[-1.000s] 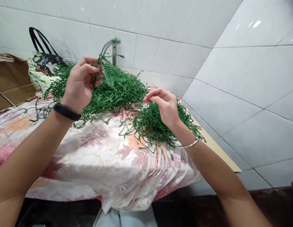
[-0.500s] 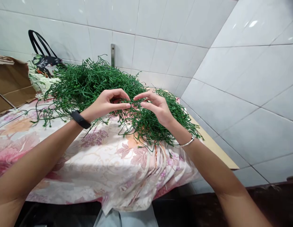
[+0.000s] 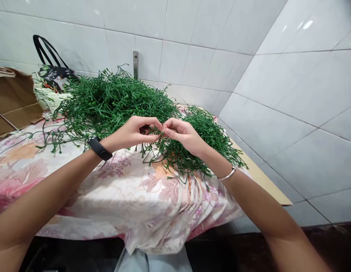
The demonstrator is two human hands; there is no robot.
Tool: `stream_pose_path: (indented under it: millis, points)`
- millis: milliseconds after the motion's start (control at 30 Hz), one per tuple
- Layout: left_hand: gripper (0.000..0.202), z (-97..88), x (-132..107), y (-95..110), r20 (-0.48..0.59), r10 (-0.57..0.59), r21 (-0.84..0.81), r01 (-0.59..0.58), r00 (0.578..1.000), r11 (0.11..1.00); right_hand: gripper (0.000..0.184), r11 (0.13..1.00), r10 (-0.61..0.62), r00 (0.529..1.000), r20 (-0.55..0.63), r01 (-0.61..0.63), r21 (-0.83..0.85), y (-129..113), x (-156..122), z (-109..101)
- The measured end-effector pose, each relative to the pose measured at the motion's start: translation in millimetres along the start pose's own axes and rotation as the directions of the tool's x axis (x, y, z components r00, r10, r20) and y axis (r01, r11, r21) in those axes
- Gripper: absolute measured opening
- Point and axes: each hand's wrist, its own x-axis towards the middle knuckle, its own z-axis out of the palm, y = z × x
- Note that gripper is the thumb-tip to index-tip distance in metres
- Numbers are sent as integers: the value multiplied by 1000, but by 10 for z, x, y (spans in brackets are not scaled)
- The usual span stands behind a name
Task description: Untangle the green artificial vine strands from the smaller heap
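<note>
Fingers [image 3: 153, 120] meet at the left edge of the smaller stem pile [image 3: 212, 139]; right hand [image 3: 188, 136] nearer.
Both hands' fingers are drawn in tip to tip; green stems [image 3: 155, 131] show at the left hand [image 3: 131, 130], but whether either hand grips one cannot be told, nor can that stem's axis. The smaller stem pile rests on the cloth-covered tabletop [image 3: 107, 192], below and to the right of the fingertips, its long axis slanting from back left to front right, many loose ends pointing to the near edge. The larger stem pile [image 3: 116, 98] lies behind and left, lengthwise along the tiled wall [image 3: 187, 22].
</note>
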Motion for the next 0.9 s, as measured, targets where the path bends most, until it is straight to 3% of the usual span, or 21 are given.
stream_pose_path:
  millis: [367, 533, 700, 800, 900]
  points:
    - [22, 85, -11, -35, -47, 24, 30, -23, 999, 999, 23, 979, 6, 1000, 21, -2, -201, 0, -5, 9]
    - [24, 83, -11, -44, -27, 16, 37, -15, 1000, 999, 21, 941, -67, 998, -22, 56, -334, 13, -6, 15]
    - [21, 72, -22, -8, -10, 14, 57, -14, 1000, 998, 22, 913, -91, 995, 38, 99, -395, -1, -19, -9]
    - [17, 82, -30, 3, 0, 18, 89, -18, 1000, 996, 22, 837, -149, 986, 68, 162, -522, 15, -20, -20]
    - [15, 107, -33, -3, 32, 46, 131, -50, 998, 990, 18, 632, -235, 961, 143, 263, -729, 51, -17, -10]
